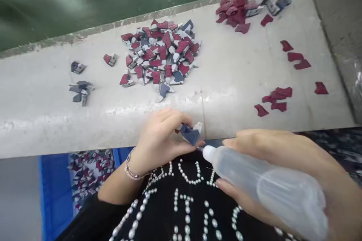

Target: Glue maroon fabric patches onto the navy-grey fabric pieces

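Left hand (160,137) pinches a small blue piece (190,134); right hand (285,169) grips a squeeze bottle (266,188).

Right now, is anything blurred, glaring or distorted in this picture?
Head view: the bottle and right hand, nearest the lens, are soft; the piece in the left hand and the pile read sharper; pale glare streaks the green surface at top left; the table edge bows, a wide-lens effect; shadows are faint.
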Demonstrator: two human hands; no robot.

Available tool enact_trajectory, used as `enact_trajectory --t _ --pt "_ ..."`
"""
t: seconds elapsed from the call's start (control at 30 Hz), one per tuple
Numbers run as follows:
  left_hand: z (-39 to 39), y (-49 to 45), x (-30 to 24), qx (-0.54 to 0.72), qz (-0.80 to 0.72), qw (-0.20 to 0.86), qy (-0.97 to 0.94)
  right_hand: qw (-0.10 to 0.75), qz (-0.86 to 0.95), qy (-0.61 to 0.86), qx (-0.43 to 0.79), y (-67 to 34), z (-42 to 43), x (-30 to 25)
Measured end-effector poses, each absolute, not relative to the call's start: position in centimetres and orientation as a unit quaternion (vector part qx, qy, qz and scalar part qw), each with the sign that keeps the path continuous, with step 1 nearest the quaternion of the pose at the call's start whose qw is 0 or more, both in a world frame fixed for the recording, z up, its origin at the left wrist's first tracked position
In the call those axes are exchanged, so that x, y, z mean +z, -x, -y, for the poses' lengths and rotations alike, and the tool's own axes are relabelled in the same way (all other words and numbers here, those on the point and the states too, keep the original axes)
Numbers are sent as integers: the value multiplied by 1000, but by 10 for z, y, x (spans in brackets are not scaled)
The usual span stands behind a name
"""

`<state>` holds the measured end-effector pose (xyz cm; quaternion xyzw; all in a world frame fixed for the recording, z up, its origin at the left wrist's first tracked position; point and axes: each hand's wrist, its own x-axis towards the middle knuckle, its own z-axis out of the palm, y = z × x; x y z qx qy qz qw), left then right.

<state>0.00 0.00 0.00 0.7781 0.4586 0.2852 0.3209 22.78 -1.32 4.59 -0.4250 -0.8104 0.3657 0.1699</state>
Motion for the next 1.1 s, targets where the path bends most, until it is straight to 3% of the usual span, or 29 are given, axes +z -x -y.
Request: enact_trajectory --t 0.23,1.1 --pt "2 0 0 270 -470 295 -787 254 775 439 377 -222 7 51" --pt "3 -3 0 263 -468 287 -793 247 782 428 380 -229 7 53"
